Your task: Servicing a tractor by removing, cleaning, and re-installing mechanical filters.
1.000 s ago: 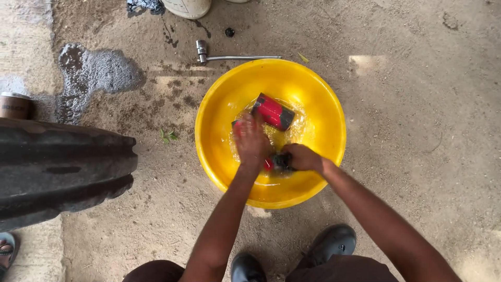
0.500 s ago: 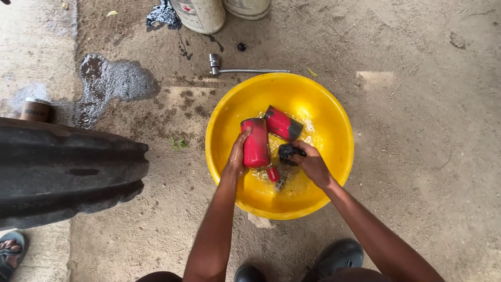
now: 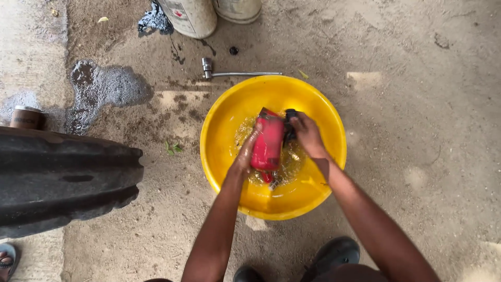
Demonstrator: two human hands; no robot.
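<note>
Red part upright-ish in yellow basin

Red part (image 3: 267,142) sits over the yellow basin (image 3: 224,156), long axis near vertical in frame, top end tipped slightly away from the person. Left hand (image 3: 245,154) grips its left side. Right hand (image 3: 308,134) closes on a dark piece (image 3: 288,121) at its upper right. Wet basin bottom. Metal wrench (image 3: 235,73) lies beyond the rim; black tyre (image 3: 62,177) at left.
</note>
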